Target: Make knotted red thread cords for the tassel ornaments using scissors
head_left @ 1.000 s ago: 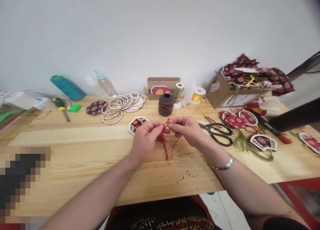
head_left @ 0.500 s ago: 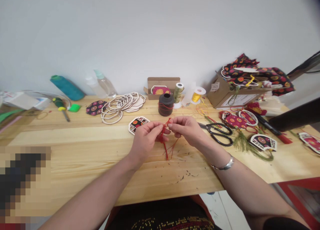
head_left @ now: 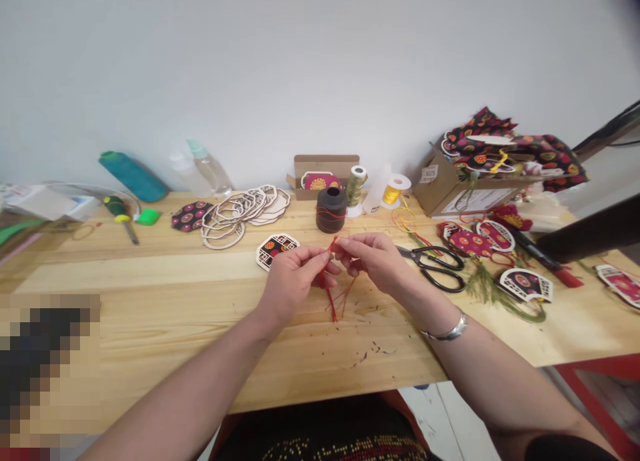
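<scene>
Above the middle of the wooden table, my left hand and my right hand meet fingertip to fingertip. Both pinch a thin red cord, whose loose ends dangle below the fingers. The part of the cord between the fingertips is small and partly hidden. Just behind my left hand lies an ornament with a pale wooden frame and dark flowered cloth. To the right of my right hand rest black-handled scissors. A dark spool wound with some red thread stands beyond my hands.
Pale cut-out wooden frames are piled at the back left, near a screwdriver and a teal thread cone. A cardboard box of patterned cloth stands at the right. Finished-looking ornaments and a dark post are at the right side.
My fingertips have drawn slightly closer together on the red cord, and less of it shows between them. The things on the table stay where they were.
</scene>
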A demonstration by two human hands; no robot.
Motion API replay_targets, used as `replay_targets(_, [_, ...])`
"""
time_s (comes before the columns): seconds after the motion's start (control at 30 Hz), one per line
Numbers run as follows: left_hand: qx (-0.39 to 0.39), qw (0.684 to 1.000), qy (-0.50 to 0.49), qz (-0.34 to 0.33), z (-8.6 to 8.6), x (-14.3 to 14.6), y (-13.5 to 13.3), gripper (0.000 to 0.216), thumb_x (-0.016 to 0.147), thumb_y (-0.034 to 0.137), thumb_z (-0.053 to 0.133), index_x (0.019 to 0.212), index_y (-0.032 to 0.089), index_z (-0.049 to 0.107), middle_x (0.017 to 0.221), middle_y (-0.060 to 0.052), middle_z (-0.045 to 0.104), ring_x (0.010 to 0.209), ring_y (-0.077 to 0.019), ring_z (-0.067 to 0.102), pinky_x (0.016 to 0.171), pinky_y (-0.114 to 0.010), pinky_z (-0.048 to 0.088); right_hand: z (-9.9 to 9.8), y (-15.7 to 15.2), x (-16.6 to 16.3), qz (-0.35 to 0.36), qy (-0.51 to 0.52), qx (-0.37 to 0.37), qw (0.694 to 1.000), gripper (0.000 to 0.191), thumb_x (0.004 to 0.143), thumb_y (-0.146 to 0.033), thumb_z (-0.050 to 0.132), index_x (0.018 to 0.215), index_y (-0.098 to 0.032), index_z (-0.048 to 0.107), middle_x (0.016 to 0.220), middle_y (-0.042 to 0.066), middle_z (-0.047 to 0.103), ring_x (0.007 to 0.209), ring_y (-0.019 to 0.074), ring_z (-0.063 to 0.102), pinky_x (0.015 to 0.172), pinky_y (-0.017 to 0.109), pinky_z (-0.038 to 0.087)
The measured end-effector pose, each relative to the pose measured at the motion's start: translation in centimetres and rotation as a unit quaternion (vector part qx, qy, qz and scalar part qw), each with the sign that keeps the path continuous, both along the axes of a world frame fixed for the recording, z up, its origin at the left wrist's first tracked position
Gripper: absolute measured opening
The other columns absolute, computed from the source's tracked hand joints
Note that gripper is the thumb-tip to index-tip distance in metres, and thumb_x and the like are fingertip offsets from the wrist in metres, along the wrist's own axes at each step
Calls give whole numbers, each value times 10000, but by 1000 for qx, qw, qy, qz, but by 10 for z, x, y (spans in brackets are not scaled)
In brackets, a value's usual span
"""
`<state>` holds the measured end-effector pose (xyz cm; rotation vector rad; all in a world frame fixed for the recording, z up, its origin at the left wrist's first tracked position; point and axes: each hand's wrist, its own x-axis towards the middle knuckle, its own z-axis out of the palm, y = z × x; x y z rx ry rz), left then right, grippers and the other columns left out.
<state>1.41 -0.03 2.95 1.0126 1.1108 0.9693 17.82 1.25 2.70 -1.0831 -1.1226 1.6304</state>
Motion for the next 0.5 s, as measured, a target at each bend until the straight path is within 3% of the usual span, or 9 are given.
replay_targets(0.2, [3, 1000, -14, 5, 1, -1, -1, 204, 726, 318, 749, 767, 120, 723, 659, -44, 732, 486, -127, 643, 531, -246, 528, -2, 1, 1, -11, 18, -14, 1000, 274, 742, -410, 708, 725, -136, 716, 673, 23, 630, 557, 89, 533, 493, 226, 409])
replay_targets(0.5, [4, 1000, -19, 9, 2, -1, -2, 182, 719, 300, 743, 771, 125, 729, 652, -38, 727, 487, -132, 644, 529, -252, 530, -4, 1, 2, 5, -4, -16, 1000, 250, 670, -386, 791, 744, -157, 727, 668, 3, 652, 520, 73, 530, 502, 221, 418])
